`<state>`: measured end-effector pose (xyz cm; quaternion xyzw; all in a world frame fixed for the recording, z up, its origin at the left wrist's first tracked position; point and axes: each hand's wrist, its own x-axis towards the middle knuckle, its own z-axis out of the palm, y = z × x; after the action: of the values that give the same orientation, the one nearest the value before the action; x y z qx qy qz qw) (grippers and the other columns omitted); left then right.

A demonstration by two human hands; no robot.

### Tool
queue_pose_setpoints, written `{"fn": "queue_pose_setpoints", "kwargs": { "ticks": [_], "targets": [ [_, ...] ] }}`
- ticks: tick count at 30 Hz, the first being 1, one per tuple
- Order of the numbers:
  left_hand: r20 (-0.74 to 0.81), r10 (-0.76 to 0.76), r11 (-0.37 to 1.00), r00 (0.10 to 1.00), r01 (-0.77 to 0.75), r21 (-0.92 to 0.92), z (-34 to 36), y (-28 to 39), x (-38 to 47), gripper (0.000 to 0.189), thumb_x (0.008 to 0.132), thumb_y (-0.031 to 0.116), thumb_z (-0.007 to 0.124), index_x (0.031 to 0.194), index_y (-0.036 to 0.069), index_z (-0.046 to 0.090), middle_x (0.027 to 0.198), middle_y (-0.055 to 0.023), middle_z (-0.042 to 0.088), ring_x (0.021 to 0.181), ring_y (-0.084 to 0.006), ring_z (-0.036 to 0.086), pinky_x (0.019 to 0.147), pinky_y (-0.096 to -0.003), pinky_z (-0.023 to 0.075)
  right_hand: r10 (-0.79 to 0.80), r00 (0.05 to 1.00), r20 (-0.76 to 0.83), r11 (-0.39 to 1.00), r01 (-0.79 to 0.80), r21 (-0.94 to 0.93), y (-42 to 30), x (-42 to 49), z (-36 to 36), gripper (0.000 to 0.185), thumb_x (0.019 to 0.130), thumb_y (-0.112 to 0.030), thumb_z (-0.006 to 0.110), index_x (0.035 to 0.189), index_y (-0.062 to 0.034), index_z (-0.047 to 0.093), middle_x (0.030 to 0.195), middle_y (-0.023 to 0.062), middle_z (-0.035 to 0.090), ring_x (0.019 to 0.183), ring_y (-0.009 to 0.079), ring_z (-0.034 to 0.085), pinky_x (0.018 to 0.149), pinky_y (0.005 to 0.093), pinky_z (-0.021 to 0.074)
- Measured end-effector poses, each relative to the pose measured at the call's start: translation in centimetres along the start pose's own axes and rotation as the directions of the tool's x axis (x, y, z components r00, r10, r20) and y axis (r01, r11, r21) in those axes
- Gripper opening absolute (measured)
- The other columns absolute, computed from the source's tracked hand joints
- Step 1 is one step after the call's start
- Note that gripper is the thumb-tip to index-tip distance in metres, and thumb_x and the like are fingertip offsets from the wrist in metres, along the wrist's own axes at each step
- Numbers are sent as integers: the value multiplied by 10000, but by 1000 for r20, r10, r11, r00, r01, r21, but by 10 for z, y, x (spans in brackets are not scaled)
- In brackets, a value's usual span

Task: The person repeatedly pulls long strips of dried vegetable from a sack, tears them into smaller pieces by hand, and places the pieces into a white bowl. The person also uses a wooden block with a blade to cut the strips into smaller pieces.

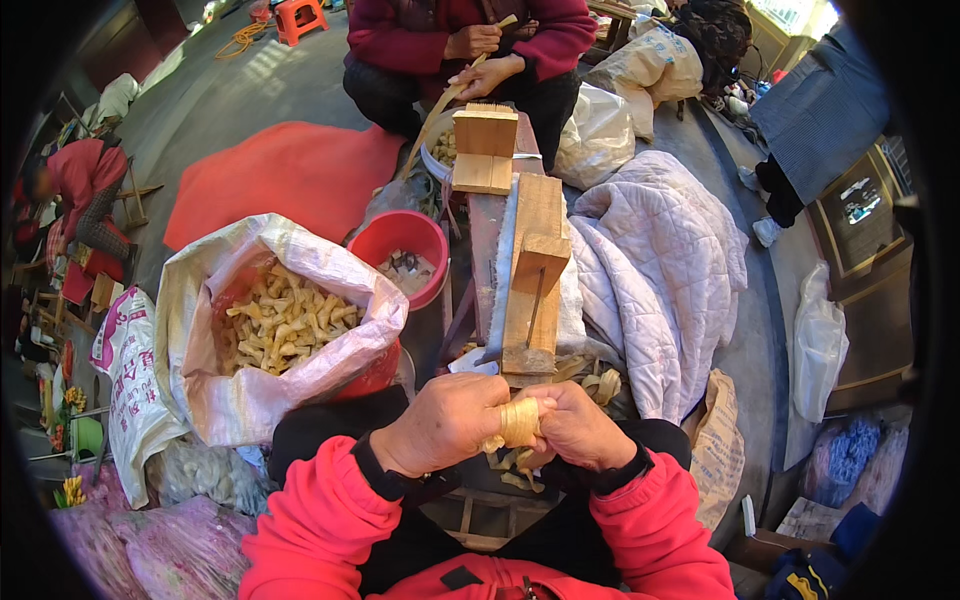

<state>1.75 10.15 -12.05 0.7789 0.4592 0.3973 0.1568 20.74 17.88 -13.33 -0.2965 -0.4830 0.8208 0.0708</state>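
Note:
Between my left hand (450, 425) and my right hand (581, 424) is a small roll of pale yellow plant-like strip (519, 422), gripped from both ends above my lap. Loose strip ends hang below it. Just beyond my hands stands a wooden block device (536, 300) with a thin metal rod, resting on a cloth-covered bench. Curled strips (600, 384) lie to its right. At the left, an open woven sack (285, 229) holds many small knotted yellowish pieces (289, 322).
A red bucket (442, 259) with scraps stands left of the bench. Opposite, a person (469, 45) holds a long strip near a second wooden block (484, 154). A quilted cloth (660, 262) lies at the right, a red mat (277, 180) at the left. Other people are farther off.

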Motion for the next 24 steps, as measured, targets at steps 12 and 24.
{"fn": "queue_pose_setpoints", "kwargs": {
  "ticks": [12, 24],
  "targets": [
    [-261, -174, 982, 950, 146, -121, 9, 8, 0, 346, 721, 23, 756, 1060, 42, 690, 1136, -131, 649, 847, -287, 686, 682, -327, 553, -429, 864, -265, 901, 387, -198, -9, -13, 17, 145, 951, -135, 642, 985, -4, 695, 794, 22, 674, 570, 49, 529, 514, 203, 430],
    [-131, -235, 943, 963, 193, -272, 10, 9, -4, 71, 817, -8, 644, 883, -25, 664, 1055, -122, 650, 852, -242, 661, 694, -300, 531, -269, 943, -197, 909, 181, -376, 3, -5, 13, 345, 984, -297, 554, 858, 8, 654, 609, 20, 540, 504, 142, 483, 496, 286, 387]
  ]
}}
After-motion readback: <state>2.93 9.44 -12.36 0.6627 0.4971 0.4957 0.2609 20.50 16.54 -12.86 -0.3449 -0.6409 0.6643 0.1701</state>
